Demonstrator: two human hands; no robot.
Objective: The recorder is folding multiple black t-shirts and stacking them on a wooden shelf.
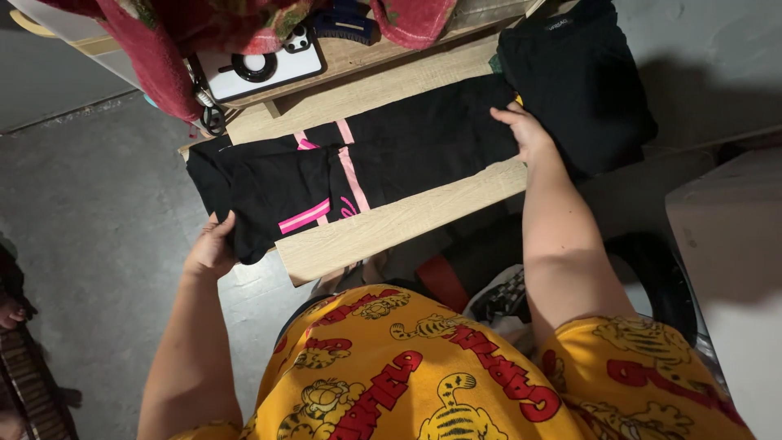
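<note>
A black garment with pink stripes (pixel 358 163) lies stretched across a light wooden table (pixel 391 224). My left hand (pixel 213 244) grips its folded left end, which hangs over the table's left edge. At the garment's right end my right hand (pixel 525 132) presses flat, fingers on the cloth. Just to the right of that hand sits a folded pile of black clothes (pixel 582 77).
A white phone with a round ring holder (pixel 259 67) lies at the table's back, next to red patterned cloth (pixel 171 33) hanging from above. Grey concrete floor spreads to the left. A white box-like surface (pixel 733 244) stands at the right. My yellow cartoon-print shirt fills the foreground.
</note>
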